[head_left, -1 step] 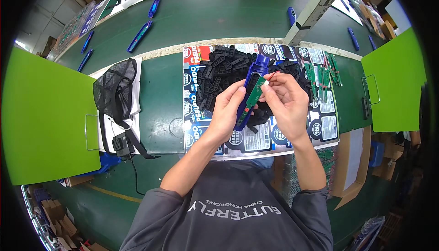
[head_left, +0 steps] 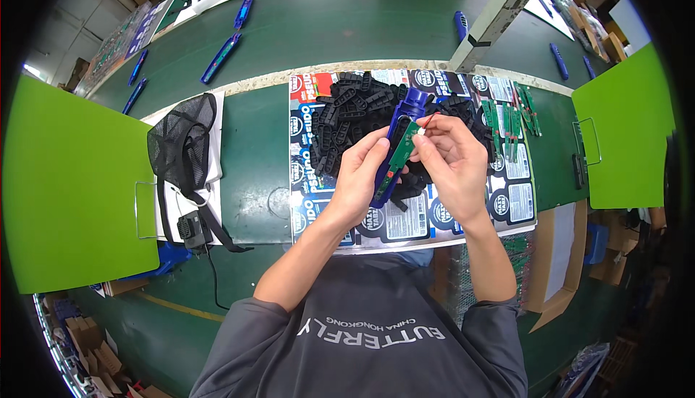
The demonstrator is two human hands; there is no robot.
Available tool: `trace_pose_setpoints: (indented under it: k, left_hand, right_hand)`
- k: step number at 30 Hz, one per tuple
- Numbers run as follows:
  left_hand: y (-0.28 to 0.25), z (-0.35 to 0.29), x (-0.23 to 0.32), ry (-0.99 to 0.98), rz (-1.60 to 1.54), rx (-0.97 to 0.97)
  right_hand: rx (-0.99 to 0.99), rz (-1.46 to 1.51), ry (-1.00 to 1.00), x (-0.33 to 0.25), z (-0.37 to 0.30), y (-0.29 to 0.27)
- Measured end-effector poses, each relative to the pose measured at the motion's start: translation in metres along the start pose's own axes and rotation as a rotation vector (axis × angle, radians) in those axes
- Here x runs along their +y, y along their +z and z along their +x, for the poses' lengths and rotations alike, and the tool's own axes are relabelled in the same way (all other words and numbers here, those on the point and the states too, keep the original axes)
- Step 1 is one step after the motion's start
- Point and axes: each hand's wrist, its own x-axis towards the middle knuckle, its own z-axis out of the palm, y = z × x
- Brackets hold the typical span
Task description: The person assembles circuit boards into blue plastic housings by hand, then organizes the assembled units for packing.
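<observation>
My left hand (head_left: 358, 177) grips a long blue plastic housing (head_left: 409, 105) from the side and holds it tilted over the work mat. A narrow green circuit board (head_left: 400, 153) lies along the housing. My right hand (head_left: 452, 159) pinches the board's upper end, where a thin red wire and a small white piece show. Under both hands lies a pile of black plastic parts (head_left: 347, 119) on a printed sheet (head_left: 405, 224).
Several loose green circuit boards (head_left: 507, 119) lie to the right on the sheet. A black mesh bag (head_left: 181, 144) and a black adapter (head_left: 192, 230) sit at the left. Green panels (head_left: 72, 181) (head_left: 626, 130) flank the table. Blue housings (head_left: 221, 57) lie on the belt behind, and a metal post (head_left: 499, 10) crosses it.
</observation>
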Motion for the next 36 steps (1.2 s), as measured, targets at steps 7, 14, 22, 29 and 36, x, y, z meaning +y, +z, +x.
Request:
trace_pose_setpoints:
  k: [7,14,22,29,36]
  left_hand:
    - [0.004,0.002,-0.009,-0.011,-0.024,-0.037]
    - [0.006,0.004,-0.004,-0.047,-0.046,-0.064]
    - [0.004,0.006,-0.006,-0.068,-0.042,-0.066]
    - [0.001,0.009,-0.010,-0.062,-0.050,-0.059]
    - [0.003,0.012,-0.003,-0.024,-0.039,-0.036]
  right_hand:
    - [-0.015,-0.335,-0.109,0.004,0.002,-0.009]
    - [-0.029,-0.065,0.035,-0.002,0.002,-0.014]
    - [-0.067,-0.141,0.054,0.001,0.005,-0.016]
    - [-0.061,-0.155,0.108,0.000,0.008,-0.018]
    - [-0.013,-0.071,0.106,-0.003,0.009,-0.019]
